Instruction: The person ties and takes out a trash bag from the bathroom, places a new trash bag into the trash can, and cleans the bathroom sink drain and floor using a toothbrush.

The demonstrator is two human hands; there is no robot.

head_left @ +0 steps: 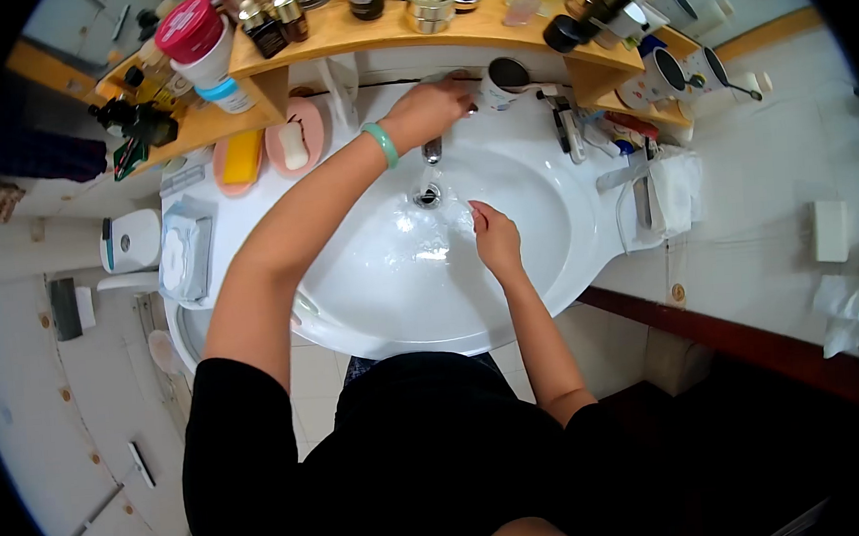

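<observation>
Bent over the top of the faucet (432, 152), my left hand (430, 109) has its fingers curled down on it and covers its upper part. A green bangle (380, 145) circles that wrist. My right hand (496, 238) hovers over the right part of the white basin (380, 271), thumb and fingers drawn together with no object visible between them. The metal drain (428, 196) lies below the spout, left of my right hand. Bright reflections show on the wet-looking basin floor. A patterned cup (506, 81) stands just right of my left hand.
A wooden shelf (334, 44) with bottles and jars arches behind the basin. Pink dishes hold yellow soap (243, 158) and white soap (293, 145). A wipes pack (185, 251) lies at the left. Black-and-white items (568, 130) and a white plastic bag (673, 191) are at the right.
</observation>
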